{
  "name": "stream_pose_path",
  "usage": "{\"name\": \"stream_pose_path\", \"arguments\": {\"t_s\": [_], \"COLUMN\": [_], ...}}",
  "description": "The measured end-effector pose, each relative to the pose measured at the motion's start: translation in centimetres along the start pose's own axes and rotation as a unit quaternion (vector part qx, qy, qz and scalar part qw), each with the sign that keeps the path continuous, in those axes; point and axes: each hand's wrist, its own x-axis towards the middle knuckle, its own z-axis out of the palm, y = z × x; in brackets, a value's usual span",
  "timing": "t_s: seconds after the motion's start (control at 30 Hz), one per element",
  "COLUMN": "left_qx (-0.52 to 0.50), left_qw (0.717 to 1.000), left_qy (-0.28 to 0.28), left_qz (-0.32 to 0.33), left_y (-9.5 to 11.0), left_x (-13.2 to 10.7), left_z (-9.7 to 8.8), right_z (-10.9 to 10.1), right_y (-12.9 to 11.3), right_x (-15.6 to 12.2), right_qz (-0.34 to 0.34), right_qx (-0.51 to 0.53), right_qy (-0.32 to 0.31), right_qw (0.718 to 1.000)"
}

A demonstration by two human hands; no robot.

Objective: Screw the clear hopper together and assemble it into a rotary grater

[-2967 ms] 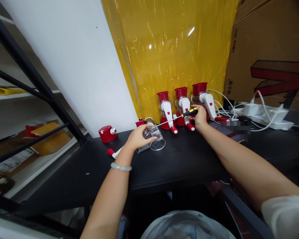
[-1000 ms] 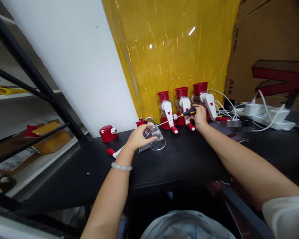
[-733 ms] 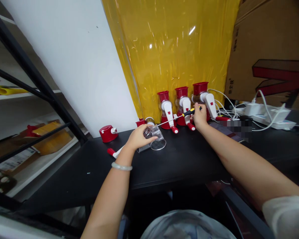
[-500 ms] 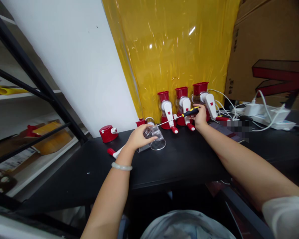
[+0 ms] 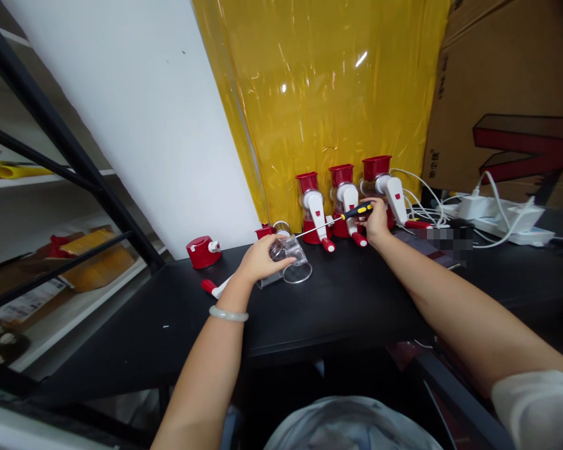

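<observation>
My left hand (image 5: 264, 258) is closed around a clear plastic housing (image 5: 296, 257), whose round rim tilts down toward the black table (image 5: 342, 306). In my right hand (image 5: 376, 220) is a screwdriver (image 5: 358, 210) with a black and yellow handle. Its long metal shaft points left, and the tip meets the upper edge of the clear housing; what it touches there is too small to make out. Behind the left hand a small red part (image 5: 264, 232) partly shows. A white crank with a red grip (image 5: 209, 285) lies left of the wrist, beside a red base (image 5: 203, 252).
Three red-and-white hand-crank graters stand in a row at the back, the nearest one (image 5: 314, 206) close to the screwdriver shaft. White cables and a power strip (image 5: 520, 224) lie at the right, near a cardboard box (image 5: 502, 81). A black-framed shelf (image 5: 107, 206) borders the left.
The screwdriver handle has turned slightly in my right hand, its yellow marking now lying differently. My left hand and the clear housing stay in place.
</observation>
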Motion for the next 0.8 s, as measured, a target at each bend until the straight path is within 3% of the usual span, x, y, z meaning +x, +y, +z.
{"name": "stream_pose_path", "arguments": {"t_s": [0.17,0.37,0.53,0.8], "left_qx": [0.000,0.006,0.007,0.007], "left_qw": [1.000,1.000,1.000,1.000], "left_qy": [0.001,0.002,-0.002,0.008], "left_qz": [0.002,-0.001,-0.004,0.006], "left_y": [0.0,-0.3,-0.4,-0.4], "left_x": [0.0,-0.1,-0.1,-0.1], "left_z": [0.1,0.2,0.2,0.4], "right_z": [0.1,-0.4,-0.1,0.0], "right_y": [0.0,0.2,-0.5,-0.7], "right_x": [0.2,0.4,0.0,-0.2], "right_qz": [0.002,-0.059,-0.023,-0.045], "right_qx": [-0.014,-0.053,0.001,-0.063], "right_qy": [0.011,-0.006,-0.014,0.015], "right_qw": [1.000,0.997,1.000,0.997]}}
